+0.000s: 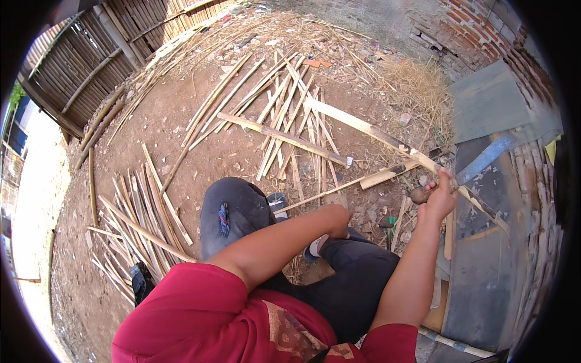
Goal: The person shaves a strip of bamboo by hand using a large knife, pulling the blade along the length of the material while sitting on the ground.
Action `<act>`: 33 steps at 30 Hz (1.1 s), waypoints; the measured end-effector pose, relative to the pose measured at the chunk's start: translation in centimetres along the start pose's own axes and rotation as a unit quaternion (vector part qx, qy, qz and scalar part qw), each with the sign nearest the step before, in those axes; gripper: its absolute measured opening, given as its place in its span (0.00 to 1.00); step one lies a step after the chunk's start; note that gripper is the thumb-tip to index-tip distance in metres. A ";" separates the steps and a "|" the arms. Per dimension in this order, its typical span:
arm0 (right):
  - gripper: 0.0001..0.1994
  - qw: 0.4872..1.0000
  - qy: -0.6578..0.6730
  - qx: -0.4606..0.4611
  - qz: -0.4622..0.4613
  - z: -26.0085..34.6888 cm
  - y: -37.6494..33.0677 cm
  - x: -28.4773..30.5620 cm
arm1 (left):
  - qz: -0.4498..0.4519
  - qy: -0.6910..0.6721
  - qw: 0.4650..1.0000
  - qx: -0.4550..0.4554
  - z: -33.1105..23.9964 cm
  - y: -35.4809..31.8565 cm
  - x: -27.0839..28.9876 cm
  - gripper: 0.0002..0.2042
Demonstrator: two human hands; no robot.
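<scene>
My right hand point(440, 198) is closed around the brown wooden handle point(419, 195) of a machete. Its broad bluish blade point(487, 158) points up and to the right. A long split bamboo strip point(375, 130) slants from the middle of the yard and passes by this hand, continuing beyond it at the right. Whether my fingers also touch the strip is unclear. My left hand point(340, 221) is by my bent leg, turned down so its fingers are hidden. A shorter bamboo piece point(390, 174) lies between the two hands, beside a thin strip.
Split bamboo strips point(281, 112) lie heaped on the dirt ahead, with another bundle point(142, 212) at my left. Grey sheets point(484, 278) line the right side next to stacked bricks point(535, 242). Straw point(420, 91) lies at the far right; a bamboo fence point(85, 66) stands far left.
</scene>
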State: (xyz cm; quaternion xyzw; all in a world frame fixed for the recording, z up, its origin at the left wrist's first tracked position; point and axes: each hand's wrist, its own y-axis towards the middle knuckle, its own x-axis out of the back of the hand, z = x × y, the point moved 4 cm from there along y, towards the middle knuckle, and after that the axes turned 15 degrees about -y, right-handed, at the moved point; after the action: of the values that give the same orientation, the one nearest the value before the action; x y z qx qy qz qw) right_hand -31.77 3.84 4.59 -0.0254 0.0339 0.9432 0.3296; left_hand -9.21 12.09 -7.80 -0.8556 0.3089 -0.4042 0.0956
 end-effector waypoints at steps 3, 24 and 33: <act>0.08 0.999 0.028 -0.009 0.015 0.2 -1.1 -1.0 | -0.241 -0.025 0.943 -0.228 -6.4 -8.5 10.1 0.20; 0.15 0.901 -0.209 0.156 0.348 4.0 -8.4 -6.7 | -0.384 0.104 0.914 0.081 3.2 -28.0 15.9 0.20; 0.21 0.629 -0.453 0.456 0.437 2.1 -14.5 -7.9 | -0.363 -0.052 0.903 0.224 6.5 -32.8 7.6 0.31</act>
State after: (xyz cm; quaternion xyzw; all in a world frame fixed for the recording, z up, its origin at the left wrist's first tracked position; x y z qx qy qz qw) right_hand -16.62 10.49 6.57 0.5768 0.3131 0.7331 -0.1785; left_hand 14.14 32.88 6.27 -0.8843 -0.1269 -0.4245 0.1474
